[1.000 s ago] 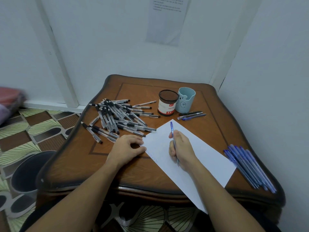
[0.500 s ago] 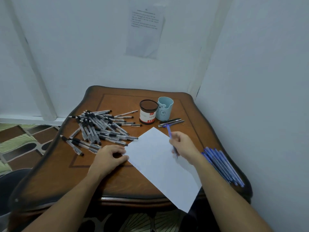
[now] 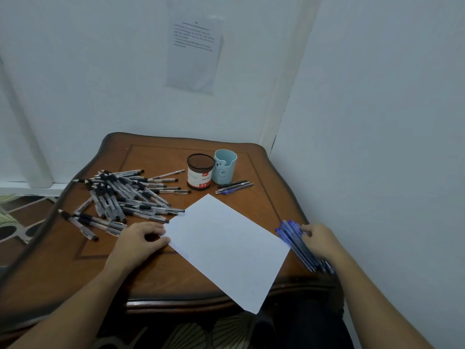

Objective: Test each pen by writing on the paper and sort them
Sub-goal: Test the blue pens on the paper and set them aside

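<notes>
paper (image 3: pixel 226 248) flat, white, touched by relaxed left hand (image 3: pixel 137 244); right hand (image 3: pixel 320 241) atop slim blue pens (image 3: pixel 293 236), grip unclear.

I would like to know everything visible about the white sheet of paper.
The paper is one plain white rectangular sheet, lying flat and turned at an angle on the wooden table. Its near corner overhangs the table's front edge. Faint blue scribbles mark its left edge. The left hand touches its left corner.

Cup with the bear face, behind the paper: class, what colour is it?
The cup is pale blue, seen best in the head view.
</notes>
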{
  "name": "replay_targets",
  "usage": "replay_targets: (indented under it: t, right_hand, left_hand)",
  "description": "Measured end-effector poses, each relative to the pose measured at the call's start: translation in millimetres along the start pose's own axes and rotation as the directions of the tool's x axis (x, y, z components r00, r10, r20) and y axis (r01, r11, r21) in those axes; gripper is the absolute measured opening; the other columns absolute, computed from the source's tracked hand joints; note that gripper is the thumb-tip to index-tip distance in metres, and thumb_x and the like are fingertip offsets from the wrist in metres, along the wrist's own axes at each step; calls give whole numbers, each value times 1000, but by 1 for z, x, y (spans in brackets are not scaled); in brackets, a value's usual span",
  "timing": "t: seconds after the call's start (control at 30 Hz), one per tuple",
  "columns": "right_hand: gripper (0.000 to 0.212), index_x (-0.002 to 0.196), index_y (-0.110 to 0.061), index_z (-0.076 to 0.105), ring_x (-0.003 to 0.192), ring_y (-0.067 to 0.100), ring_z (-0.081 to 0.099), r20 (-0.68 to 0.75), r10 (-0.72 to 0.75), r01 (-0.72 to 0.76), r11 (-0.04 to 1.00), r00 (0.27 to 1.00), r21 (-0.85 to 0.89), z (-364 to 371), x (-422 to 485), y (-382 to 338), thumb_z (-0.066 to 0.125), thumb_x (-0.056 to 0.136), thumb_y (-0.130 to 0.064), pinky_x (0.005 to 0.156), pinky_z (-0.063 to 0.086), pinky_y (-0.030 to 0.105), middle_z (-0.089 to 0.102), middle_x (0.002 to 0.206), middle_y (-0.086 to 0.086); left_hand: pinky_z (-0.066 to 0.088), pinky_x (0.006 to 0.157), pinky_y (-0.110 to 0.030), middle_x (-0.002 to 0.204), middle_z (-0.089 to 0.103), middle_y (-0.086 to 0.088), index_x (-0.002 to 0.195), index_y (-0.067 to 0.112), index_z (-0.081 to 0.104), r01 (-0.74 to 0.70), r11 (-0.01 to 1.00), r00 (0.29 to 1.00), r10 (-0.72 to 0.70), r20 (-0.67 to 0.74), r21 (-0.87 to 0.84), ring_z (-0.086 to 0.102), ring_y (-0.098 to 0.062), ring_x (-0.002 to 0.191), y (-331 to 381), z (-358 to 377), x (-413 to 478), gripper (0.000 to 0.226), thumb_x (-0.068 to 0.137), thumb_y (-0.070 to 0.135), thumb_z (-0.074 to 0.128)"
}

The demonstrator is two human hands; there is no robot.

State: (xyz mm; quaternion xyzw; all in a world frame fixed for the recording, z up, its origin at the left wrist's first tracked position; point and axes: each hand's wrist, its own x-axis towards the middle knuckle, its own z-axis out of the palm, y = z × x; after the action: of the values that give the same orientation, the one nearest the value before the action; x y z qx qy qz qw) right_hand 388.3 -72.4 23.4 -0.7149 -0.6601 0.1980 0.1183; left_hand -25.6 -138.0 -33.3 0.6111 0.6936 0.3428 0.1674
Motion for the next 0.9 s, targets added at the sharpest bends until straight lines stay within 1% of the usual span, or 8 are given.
replay_targets:
  t: [0.07, 0.13, 0.23, 0.33, 0.47, 0.6, 0.73, 0.9]
  right_hand:
    - [29, 118, -1, 68, 107, 31, 62, -15, -6, 6, 1000, 1000, 4, 2, 0, 1, 49, 95, -4, 94, 47, 37, 66, 121, 21]
    - [30, 120, -5, 68, 100, 25, 62, -45, -8, 9, 1000, 999, 21, 3, 1, -1, 50, 96, -7, 90, 47, 33, 68, 120, 17]
    - [34, 129, -7, 63, 109, 27, 59, -171, -44, 53, 998, 984, 44, 3, 9, -6, 53, 97, -10, 95, 44, 31, 62, 125, 15]
    - [31, 126, -9, 63, 104, 25, 59, -247, -123, 142, 988, 961, 59, 9, 25, -28, 52, 97, -10, 92, 45, 32, 61, 119, 13]
    - [24, 117, -13, 68, 106, 22, 58, -157, -240, 255, 963, 958, 85, 38, 54, -78, 52, 100, -9, 89, 43, 25, 61, 118, 7]
    - [32, 124, -18, 67, 120, 23, 55, -39, -326, 328, 944, 944, 34, 72, 92, -124, 51, 100, -7, 102, 42, 29, 59, 132, 5]
    - [41, 135, -36, 58, 127, 28, 44, -60, -228, 225, 973, 972, -58, 101, 122, -153, 48, 102, -14, 106, 43, 40, 48, 143, 5]
    - [22, 114, -27, 71, 121, 26, 42, -212, -191, 187, 982, 958, -37, 112, 125, -154, 56, 100, -21, 99, 45, 39, 50, 131, 7]
  left_hand:
    - [44, 94, -31, 112, 69, 10, 96, 23, 76, 5, 1000, 1000, -5, 0, 1, 55, -7, 105, 0, 0, 0, 24, 76, 37, 78]
    - [43, 94, -31, 112, 69, 10, 96, 24, 76, 7, 1000, 1000, -7, -2, 2, 55, -7, 106, 1, -1, 0, 24, 76, 37, 78]
    - [44, 93, -31, 111, 69, 11, 96, 25, 76, 6, 1000, 1000, -6, 0, 0, 55, -6, 105, 0, -1, 0, 24, 76, 38, 79]
    - [44, 93, -30, 112, 68, 13, 97, 26, 76, 11, 1000, 1000, -11, 4, -4, 55, -4, 105, 0, -1, 0, 25, 76, 39, 78]
    - [43, 95, -30, 114, 67, 14, 99, 28, 75, 26, 1000, 1000, -26, 16, 0, 51, 0, 103, -1, -1, 1, 25, 77, 41, 76]
    - [45, 97, -31, 114, 65, 18, 101, 32, 73, 40, 999, 999, -40, 26, 11, 50, 2, 105, -3, 0, 4, 26, 78, 44, 75]
    - [43, 97, -28, 110, 62, 23, 101, 32, 73, 36, 999, 999, -36, 13, 5, 49, 3, 106, -5, 0, 4, 26, 78, 45, 74]
    - [42, 96, -26, 109, 61, 24, 100, 32, 73, 11, 1000, 1000, -12, 8, 2, 49, 3, 107, -7, 1, 5, 25, 78, 44, 74]
